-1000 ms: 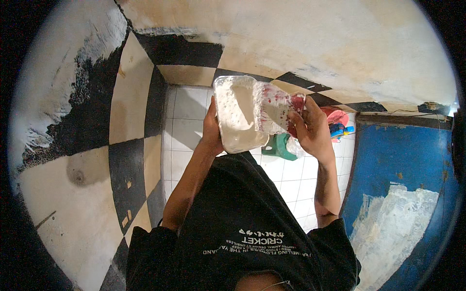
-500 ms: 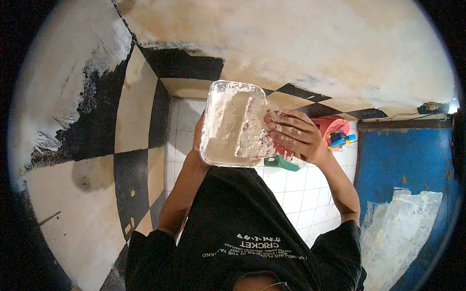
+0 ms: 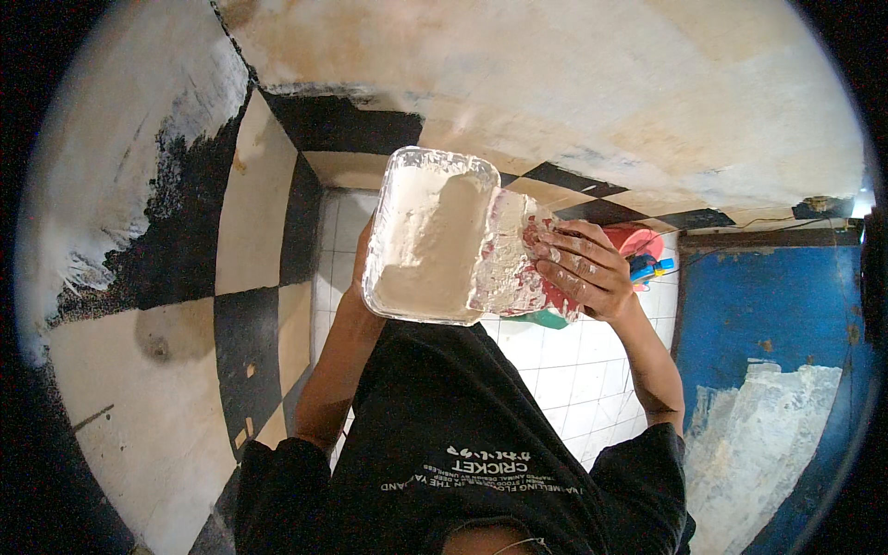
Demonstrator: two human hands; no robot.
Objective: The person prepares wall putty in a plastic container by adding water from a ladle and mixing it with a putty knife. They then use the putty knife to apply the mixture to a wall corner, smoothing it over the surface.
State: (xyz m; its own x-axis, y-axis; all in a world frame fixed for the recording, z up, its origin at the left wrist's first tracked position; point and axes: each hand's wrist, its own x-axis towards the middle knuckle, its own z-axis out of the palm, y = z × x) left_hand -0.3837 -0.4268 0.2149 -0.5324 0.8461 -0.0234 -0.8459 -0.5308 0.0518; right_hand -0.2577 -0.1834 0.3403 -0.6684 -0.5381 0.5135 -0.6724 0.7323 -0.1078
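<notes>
A rectangular plastic container (image 3: 418,236) with beige-white creamy paste is held up in front of me. My left hand (image 3: 364,242) grips it from its left side, mostly hidden behind it. My right hand (image 3: 585,268) is closed on a wide red scraper (image 3: 509,250) coated in white paste, whose blade lies at the container's right rim. White paste smears my right fingers.
Walls (image 3: 555,65) with black and beige checks (image 3: 250,194) surround me. Below are a white tiled floor (image 3: 564,370), a red tub (image 3: 638,239) with blue and yellow objects (image 3: 652,270), and a green item (image 3: 546,317). A blue door (image 3: 758,287) with white patches stands right.
My hands have lowered slightly with the container, which has shifted left. The scraper moved over the container's right side at half a second, then back out toward the right rim.
</notes>
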